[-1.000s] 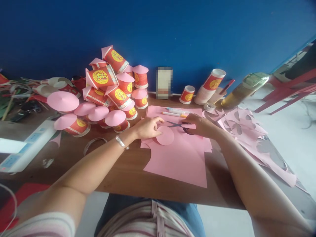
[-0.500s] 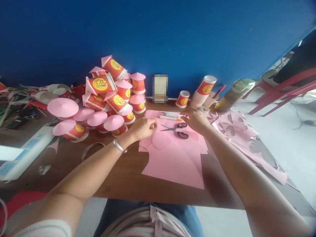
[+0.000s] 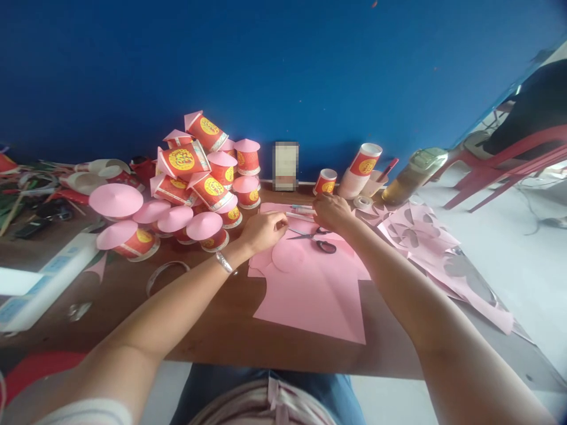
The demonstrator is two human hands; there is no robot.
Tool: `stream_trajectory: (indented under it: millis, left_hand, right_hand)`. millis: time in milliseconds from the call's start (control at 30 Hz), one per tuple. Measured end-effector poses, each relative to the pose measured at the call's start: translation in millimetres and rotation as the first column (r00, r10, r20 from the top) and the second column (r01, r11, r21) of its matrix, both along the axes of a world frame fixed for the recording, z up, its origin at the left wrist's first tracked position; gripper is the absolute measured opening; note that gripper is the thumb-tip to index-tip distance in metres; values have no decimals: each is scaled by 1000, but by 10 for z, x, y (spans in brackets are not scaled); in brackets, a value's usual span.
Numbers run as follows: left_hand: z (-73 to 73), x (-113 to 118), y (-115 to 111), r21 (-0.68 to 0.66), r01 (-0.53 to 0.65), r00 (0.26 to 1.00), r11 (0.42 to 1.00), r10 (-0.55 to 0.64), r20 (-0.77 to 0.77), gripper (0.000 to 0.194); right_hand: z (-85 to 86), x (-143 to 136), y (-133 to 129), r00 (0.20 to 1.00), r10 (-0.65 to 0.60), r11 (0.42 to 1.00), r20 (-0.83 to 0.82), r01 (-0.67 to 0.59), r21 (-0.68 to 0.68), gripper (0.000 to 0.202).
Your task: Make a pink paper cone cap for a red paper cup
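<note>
My left hand (image 3: 266,231) has its fingers curled in, thumb near the index finger, over the left edge of the pink paper sheets (image 3: 310,295). What it holds, if anything, is hidden. My right hand (image 3: 333,211) is closed around the right end of a white marker pen (image 3: 302,217), whose orange end it covers. A second, blue-and-white marker (image 3: 303,208) lies just behind. Between my hands, black-handled scissors (image 3: 325,246) lie half open on the paper. Nearer to me is a cut pink paper circle (image 3: 287,257).
Red paper cups with pink cone roofs (image 3: 212,188) are piled on the left. Behind my right hand stand a red cup (image 3: 325,180), a cup stack (image 3: 361,170), a tape roll (image 3: 363,202) and a bottle (image 3: 414,177). Pink paper scraps (image 3: 411,230) cover the right side.
My right hand has moved left from beside the tape roll onto the marker's right end. My left hand has shifted slightly right. The view has tilted up a little.
</note>
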State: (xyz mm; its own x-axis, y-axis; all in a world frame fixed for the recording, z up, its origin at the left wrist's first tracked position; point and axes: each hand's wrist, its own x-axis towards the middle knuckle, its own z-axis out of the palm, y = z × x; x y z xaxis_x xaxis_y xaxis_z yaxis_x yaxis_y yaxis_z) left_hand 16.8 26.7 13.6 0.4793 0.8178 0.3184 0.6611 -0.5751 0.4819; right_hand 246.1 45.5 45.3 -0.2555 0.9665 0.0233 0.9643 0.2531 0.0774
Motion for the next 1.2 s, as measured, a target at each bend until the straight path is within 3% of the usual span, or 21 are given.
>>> stream_trajectory:
  millis: [100, 133, 167, 233, 300, 367, 433, 633, 867, 1000, 1100, 1200]
  left_hand:
    - [-103, -28, -11, 91, -3, 984, 996, -14, 177, 13]
    - [-126, -34, -19, 104, 0, 972, 995, -25, 235, 20]
    - [-144, -38, -27, 103, 8, 956, 995, -38, 290, 29]
    - [-160, -39, -41, 73, 35, 921, 997, -61, 385, 44]
    - [-158, -35, -51, 43, 80, 893, 996, -90, 442, 41]
    - [-148, -31, -61, 29, 122, 880, 992, -122, 458, 26]
    - [-138, -29, -71, 32, 145, 879, 989, -144, 455, 18]
    - [-131, -43, -90, 7, 151, 860, 988, -135, 492, 19]
    - [-156, -121, -1, -287, 63, 809, 956, 119, 575, 39]
    - [-193, -121, 25, -83, -1, 931, 997, 31, 363, 24]
    - [-232, -96, 8, -10, 27, 993, 1000, -25, 117, 12]
    - [-268, -86, 4, -18, 6, 1000, 1000, -5, 24, 7]
  right_hand:
    - [1, 12, -132, 997, 5, 998, -81, -1, 55, 28]
    - [-29, 22, -180, 967, -5, 997, -256, 24, 72, 27]
    - [-75, 33, -225, 894, 1, 999, -449, 19, 40, 23]
    - [-194, 50, -301, 634, 10, 989, -774, -120, -86, 20]
    - [-319, 49, -359, 374, -79, 952, -924, -248, -182, 30]
    - [-409, 32, -406, 247, -140, 928, -959, -306, -215, 40]
    - [-449, 6, -448, 187, -166, 928, -968, -301, -218, 44]
    - [-403, -65, -535, 137, -150, 965, -979, -194, -175, 48]
    - [-331, -34, -539, 78, -157, 978, -985, -126, -166, 41]
    - [-318, -7, -530, 20, -158, 976, -987, -150, -159, 41]
    - [-326, 0, -536, 75, -129, 977, -989, -159, -140, 42]
    - [-360, 2, -532, 129, -99, 980, -987, -159, -119, 44]
